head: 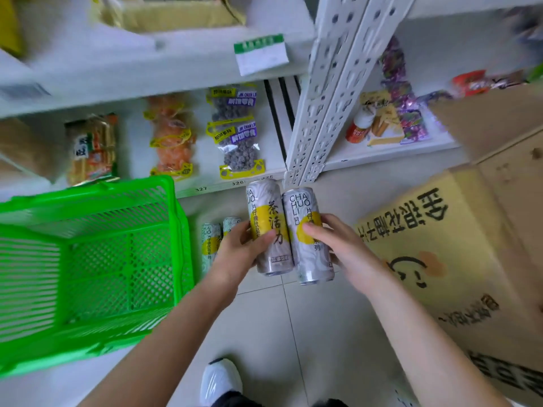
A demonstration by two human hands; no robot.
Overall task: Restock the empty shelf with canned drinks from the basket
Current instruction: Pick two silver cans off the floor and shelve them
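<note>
My left hand (241, 249) grips a tall grey-and-yellow drink can (269, 227) around its middle. Beside it, touching, a second matching can (305, 236) is held by my right hand (338, 245). Both cans are upright in front of the low shelf edge. Two more cans (211, 239) stand on the floor just left of my left hand, partly hidden by it. The green plastic basket (88, 259) sits at the left, tilted, with nothing visible inside.
The low white shelf (205, 160) holds snack bags. A perforated white upright (329, 92) divides it from the right bay with more packets. A large cardboard box (458, 259) stands at the right. My white shoe (220, 380) is on the tiled floor.
</note>
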